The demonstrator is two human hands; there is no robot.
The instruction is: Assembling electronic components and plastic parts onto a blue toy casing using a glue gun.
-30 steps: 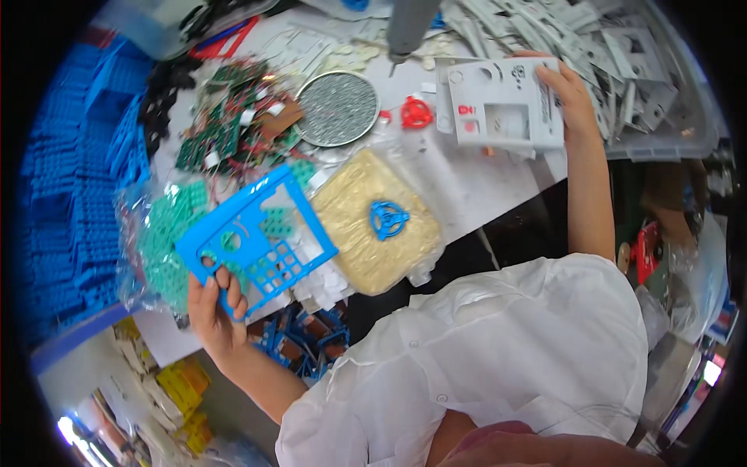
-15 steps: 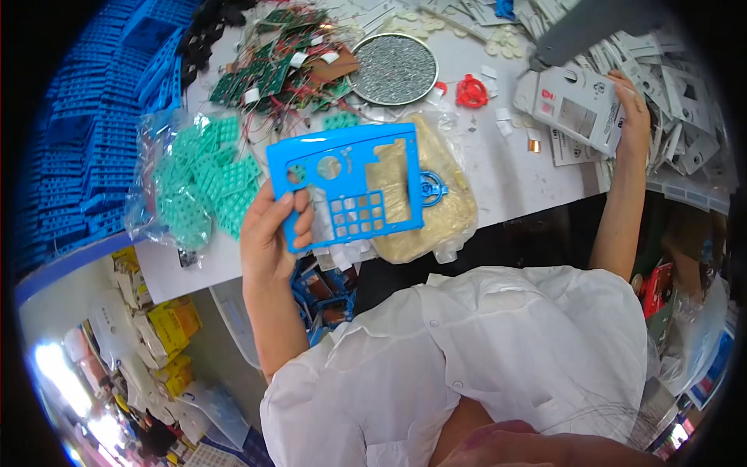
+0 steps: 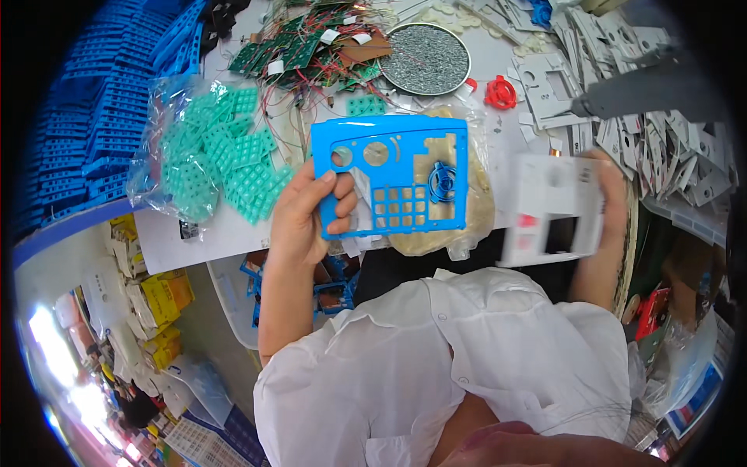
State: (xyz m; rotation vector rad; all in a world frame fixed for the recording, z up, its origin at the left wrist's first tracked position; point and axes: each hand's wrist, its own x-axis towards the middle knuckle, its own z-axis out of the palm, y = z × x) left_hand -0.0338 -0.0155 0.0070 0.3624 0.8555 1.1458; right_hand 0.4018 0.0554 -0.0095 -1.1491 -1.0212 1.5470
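Observation:
My left hand (image 3: pixel 313 204) grips a blue plastic front panel (image 3: pixel 362 210) by its left edge, thumb through or near a round hole. The panel has a keypad grid, round openings and a window cut-out, and is held up over the table. In my right hand (image 3: pixel 612 198) is a white printed faceplate (image 3: pixel 554 194) with cut-outs, gripped at its right edge and smeared by motion. Below the panel lies a clear bag of yellowish material (image 3: pixel 476 222), partly hidden. A blue ring-shaped part (image 3: pixel 443 183) shows through the panel's window.
Blue panels (image 3: pixel 93 117) are stacked at far left, beside a bag of green keypads (image 3: pixel 226 148). Wired circuit boards (image 3: pixel 303 50), a round tray of small metal pieces (image 3: pixel 426 61) and a red ring part (image 3: pixel 500 93) lie behind. A grey tool (image 3: pixel 646 92) overhangs white faceplates (image 3: pixel 692 140) at right.
My right hand has brought a white faceplate from the pile at the right toward my body and leftward. My left hand has shifted right with the blue panel, now turned more level.

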